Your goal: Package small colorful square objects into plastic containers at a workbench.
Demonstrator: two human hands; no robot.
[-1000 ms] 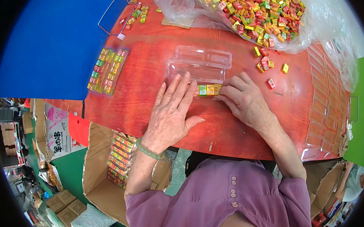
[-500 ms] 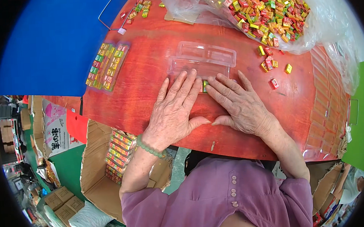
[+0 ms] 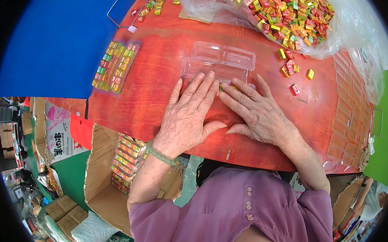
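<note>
Red and glossy, the counter (image 3: 158, 92) filled the middle of the head view, with a blue sheet (image 3: 56, 45) at its far left and cardboard boxes on the floor below its near edge.

Both hands lay flat, palms down, side by side on the counter. The left hand (image 3: 188, 117) had its fingers spread and straight, and its fingertips reached the near edge of a clear plastic tray (image 3: 219, 61). The right hand (image 3: 258, 114) was also open and flat, gripping nothing. Between the fingertips of the two hands a few small wrapped candies (image 3: 222, 87) showed, yellow and green, pressed together in a short row at the tray's near edge; most of the row was hidden under the fingers.

The clear plastic tray itself looked still without candies, so I judged the filling was only at its beginning: one row was being gathered, and the tray remained to be filled. One filled tray (image 3: 113, 67) of coloured candies already lay finished at the left, well apart from the hands. One open box (image 3: 126, 160) under the counter held more such filled trays. A large clear bag of loose candies (image 3: 293, 8) stood at the far right, and some loose candies (image 3: 289, 67) lay near it, so much stock was left.
</note>
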